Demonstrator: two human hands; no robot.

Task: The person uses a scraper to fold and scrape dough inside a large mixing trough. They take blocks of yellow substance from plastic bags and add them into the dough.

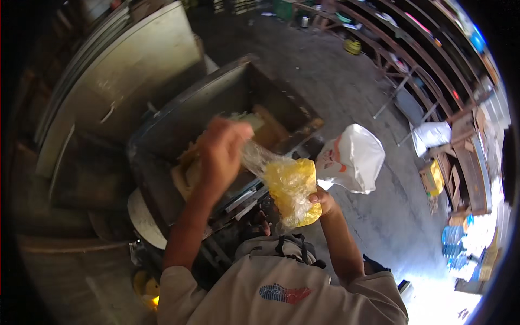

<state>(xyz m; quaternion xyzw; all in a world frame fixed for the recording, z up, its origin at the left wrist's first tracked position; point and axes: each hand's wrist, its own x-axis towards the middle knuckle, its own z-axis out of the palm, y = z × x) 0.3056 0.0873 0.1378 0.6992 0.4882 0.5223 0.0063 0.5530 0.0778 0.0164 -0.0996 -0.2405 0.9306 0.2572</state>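
My right hand (325,201) grips the lower right edge of a yellow packet (290,191) wrapped in clear plastic. From its upper left end the clear plastic film (254,156) stretches up to my left hand (225,150), which is blurred and has its fingers closed on the film. Both hands are above the near side of a dark open trough (195,97). Inside the trough, partly hidden behind my left hand, are pale pieces of material (254,120) and a brownish slab (270,124); I cannot tell what they are.
A white plastic sack (353,158) with red print stands right of the trough. A large pale panel (134,69) leans at the left. Wooden racks (386,53) and a folding metal frame (406,93) line the right. Blue water bottles (453,241) stand near the bright opening.
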